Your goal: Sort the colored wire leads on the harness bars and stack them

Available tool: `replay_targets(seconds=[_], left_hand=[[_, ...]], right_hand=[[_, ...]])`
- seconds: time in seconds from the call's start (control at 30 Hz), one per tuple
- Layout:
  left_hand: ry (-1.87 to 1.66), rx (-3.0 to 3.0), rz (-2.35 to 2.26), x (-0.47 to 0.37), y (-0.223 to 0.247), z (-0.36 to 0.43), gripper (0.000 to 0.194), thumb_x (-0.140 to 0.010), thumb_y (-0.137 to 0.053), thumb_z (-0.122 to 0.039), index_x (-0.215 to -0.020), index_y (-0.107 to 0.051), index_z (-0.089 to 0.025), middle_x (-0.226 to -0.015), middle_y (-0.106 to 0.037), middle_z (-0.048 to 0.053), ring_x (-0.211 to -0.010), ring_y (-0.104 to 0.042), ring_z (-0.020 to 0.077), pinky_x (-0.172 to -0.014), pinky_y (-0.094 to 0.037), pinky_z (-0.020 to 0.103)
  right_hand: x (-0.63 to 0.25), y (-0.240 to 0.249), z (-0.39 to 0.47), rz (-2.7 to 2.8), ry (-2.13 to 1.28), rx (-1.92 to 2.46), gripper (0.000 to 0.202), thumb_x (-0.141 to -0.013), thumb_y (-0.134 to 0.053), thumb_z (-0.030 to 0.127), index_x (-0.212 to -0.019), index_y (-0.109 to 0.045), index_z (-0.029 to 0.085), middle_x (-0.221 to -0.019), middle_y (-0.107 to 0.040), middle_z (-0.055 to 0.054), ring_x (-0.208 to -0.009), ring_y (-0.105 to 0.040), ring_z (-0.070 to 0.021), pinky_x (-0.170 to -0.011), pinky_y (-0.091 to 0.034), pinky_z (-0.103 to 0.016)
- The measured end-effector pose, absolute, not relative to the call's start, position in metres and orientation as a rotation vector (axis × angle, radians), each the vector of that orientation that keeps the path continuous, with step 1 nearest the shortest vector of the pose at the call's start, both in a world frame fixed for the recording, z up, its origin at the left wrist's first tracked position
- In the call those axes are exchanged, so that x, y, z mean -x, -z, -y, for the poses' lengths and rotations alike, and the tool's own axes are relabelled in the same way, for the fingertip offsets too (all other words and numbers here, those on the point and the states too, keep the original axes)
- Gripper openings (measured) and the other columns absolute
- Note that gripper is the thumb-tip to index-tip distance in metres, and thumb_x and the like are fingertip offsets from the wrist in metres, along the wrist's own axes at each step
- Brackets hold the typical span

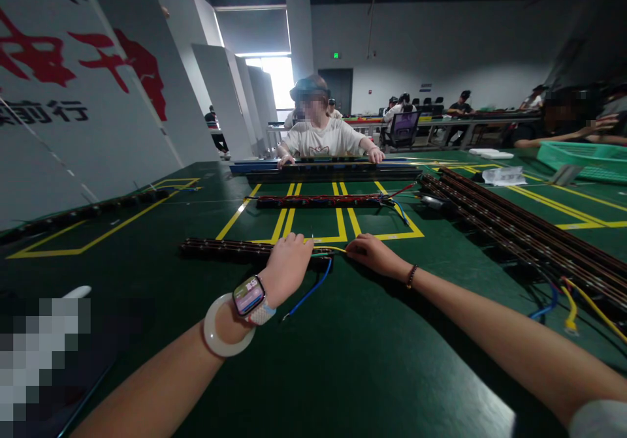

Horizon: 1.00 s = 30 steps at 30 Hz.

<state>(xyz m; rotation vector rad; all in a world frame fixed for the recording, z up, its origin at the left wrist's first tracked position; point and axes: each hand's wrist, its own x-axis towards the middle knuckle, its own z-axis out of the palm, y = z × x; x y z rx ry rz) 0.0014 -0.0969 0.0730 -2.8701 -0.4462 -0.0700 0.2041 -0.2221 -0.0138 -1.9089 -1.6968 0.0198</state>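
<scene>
A long black strip (225,249) with evenly spaced shiny spots lies across the green table in front of me. My left hand (289,262) is closed over its right part, fingers curled over the far side and mostly hidden. Yellow, green and blue wires come out of the strip's right end. My right hand (375,255) is closed in a pinch at the end of the yellow wire (333,249), which runs between my two hands. The blue wire (308,291) hangs loose toward me, its bare tip on the table.
Beyond lies another strip with red and blue wires (318,201), over yellow tape outlines (385,236). Several long strips (529,229) run along the right, near a green basket (582,157). A person (318,131) across the table rests both hands on dark rails (337,172).
</scene>
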Motion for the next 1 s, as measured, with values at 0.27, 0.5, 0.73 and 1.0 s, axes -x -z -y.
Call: replay_targets(seconds=[0.27,0.5,0.73,1.0], left_hand=[[0.100,2.947,0.485,0.010,-0.106,0.101,0.013,-0.088,-0.046,-0.020,-0.092,-0.057,-0.016,-0.083,-0.063,0.008,-0.078,-0.062,0.0232,-0.071,-0.042,0.034],[0.319,3.049,0.186,0.019,-0.120,0.113,0.017,-0.089,-0.039,-0.013,-0.084,-0.054,-0.017,-0.087,-0.058,0.003,-0.078,-0.056,0.0164,-0.071,-0.043,0.028],[0.528,3.118,-0.467,0.017,-0.106,0.142,0.028,-0.090,-0.036,-0.007,-0.110,-0.054,-0.016,-0.119,-0.054,0.009,-0.111,-0.052,0.0172,-0.095,-0.046,0.033],[0.413,3.018,-1.088,0.006,-0.060,0.167,0.035,-0.093,-0.028,-0.009,-0.119,-0.051,-0.010,-0.140,-0.041,0.021,-0.134,-0.034,0.0265,-0.108,-0.034,0.041]], right_hand=[[-0.203,0.007,0.223,1.674,-0.118,1.928,0.018,-0.087,-0.056,0.029,-0.092,-0.067,0.016,-0.086,-0.064,-0.007,-0.077,-0.056,-0.0167,-0.068,-0.043,-0.027],[-0.204,-0.010,0.223,1.571,-0.557,2.052,0.028,-0.089,-0.048,0.036,-0.093,-0.067,0.016,-0.078,-0.065,-0.005,-0.066,-0.056,-0.0146,-0.058,-0.039,-0.025],[-0.202,-0.016,0.226,1.261,-0.997,1.813,0.029,-0.084,-0.054,0.039,-0.082,-0.068,0.014,-0.069,-0.065,-0.003,-0.060,-0.056,-0.0119,-0.054,-0.042,-0.022],[-0.180,-0.023,0.230,0.941,-1.451,1.538,0.034,-0.081,-0.060,0.049,-0.082,-0.061,0.015,-0.064,-0.061,0.000,-0.048,-0.051,-0.0075,-0.044,-0.039,-0.018]])
